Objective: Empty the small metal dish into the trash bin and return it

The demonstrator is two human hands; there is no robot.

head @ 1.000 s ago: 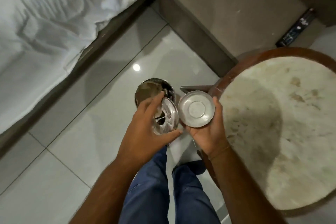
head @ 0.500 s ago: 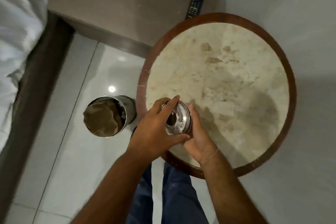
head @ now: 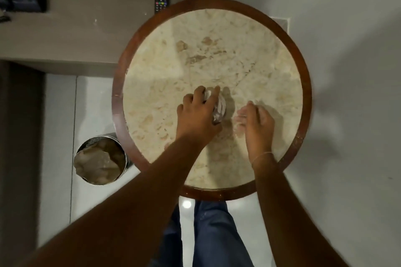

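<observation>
Fingers [head: 211,95] of the left hand [head: 196,117] pinch the dish [head: 219,108] mid-worktop [head: 238,50]; right hand [head: 256,123] spread beside. Lower flat, release gently.

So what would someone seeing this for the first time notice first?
The round marble-topped table with a dark wooden rim fills the middle. On it, the left hand is closed over a small shiny metal dish, with the right hand open beside it. A lined cylindrical metal trash bin stands on the floor, lower left.

Metal dish [head: 219,107] on the round table [head: 303,76]; trash bin [head: 99,159] on floor at its left.
</observation>
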